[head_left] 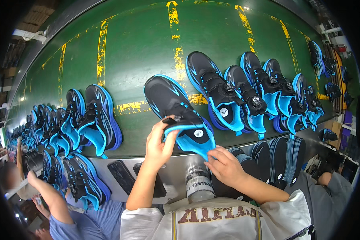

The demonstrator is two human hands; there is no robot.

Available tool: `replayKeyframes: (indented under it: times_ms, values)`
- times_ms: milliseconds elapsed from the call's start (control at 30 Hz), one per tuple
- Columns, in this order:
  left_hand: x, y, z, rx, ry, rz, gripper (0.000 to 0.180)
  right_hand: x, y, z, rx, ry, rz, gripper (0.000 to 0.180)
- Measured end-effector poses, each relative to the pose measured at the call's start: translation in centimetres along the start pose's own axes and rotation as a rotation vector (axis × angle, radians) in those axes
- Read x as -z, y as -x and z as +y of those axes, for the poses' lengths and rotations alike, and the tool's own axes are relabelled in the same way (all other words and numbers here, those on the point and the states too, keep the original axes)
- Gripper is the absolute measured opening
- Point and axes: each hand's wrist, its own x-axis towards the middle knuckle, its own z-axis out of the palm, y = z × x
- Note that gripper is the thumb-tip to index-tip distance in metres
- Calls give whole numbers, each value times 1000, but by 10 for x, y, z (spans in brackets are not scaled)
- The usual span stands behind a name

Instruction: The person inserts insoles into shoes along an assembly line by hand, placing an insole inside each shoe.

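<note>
A black and blue sports shoe is between my hands at the near edge of the green conveyor belt, its toe pointing away from me. My left hand grips its tongue and collar on the left side, the thumb near the opening. At the back, my right hand pinches the blue heel between thumb and fingers. A round white label shows on the black insole inside. Just right of it lies a similar shoe with a lacing dial and strap, toe also facing away.
More such shoes line the belt to the right, others to the left. Stacked insoles, a clear bottle and two dark phone-like slabs lie on the metal ledge. A co-worker's arm is at the left.
</note>
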Motion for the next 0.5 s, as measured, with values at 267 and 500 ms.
replayKeyframes:
  times_ms: [267, 500]
  values:
    - [-11, -37, 13, -198, -474, 4, 39, 36, -2, 19, -168, 233, 301, 31]
    - [-23, -50, 18, -397, -843, 19, 37, 44, -72, 52, -309, 531, -541, 36]
